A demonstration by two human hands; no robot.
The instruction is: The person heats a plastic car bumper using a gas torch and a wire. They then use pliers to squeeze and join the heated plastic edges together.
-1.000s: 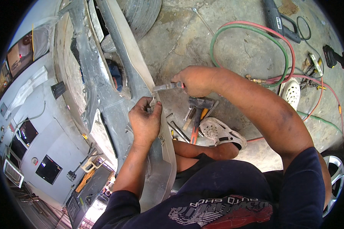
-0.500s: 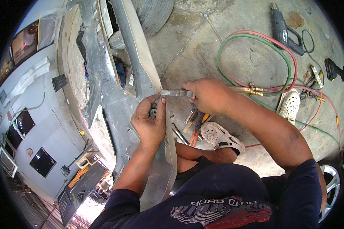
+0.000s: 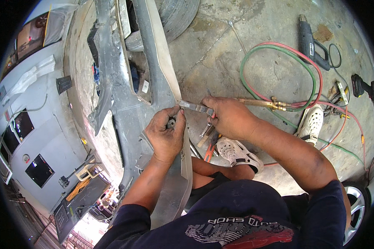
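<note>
On the far left stands a grey wall [image 3: 41, 137] with dark openings. To its right, a long grey car bumper [image 3: 153, 83] runs from far to near, its inner side facing me, with a tyre [image 3: 178, 16] at its far end. My left hand [image 3: 166, 133] presses against the bumper's edge, fingers curled shut around a small dark part [image 3: 171, 123] I cannot identify. Just to the right, my right hand [image 3: 230, 118] is clamped on a metal torch [image 3: 195, 107] whose flat tip touches the bumper edge beside my left thumb. Its brass handle [image 3: 257, 102] runs right into red and green hoses [image 3: 278, 52] looped on the concrete floor [image 3: 237, 54]. Near my hands, hand tools [image 3: 207, 139] and my white clog [image 3: 237, 151] lie on the floor. Farther right sit a second clog [image 3: 311, 122], a black heat gun [image 3: 309, 41] and a drill [image 3: 363, 88].
</note>
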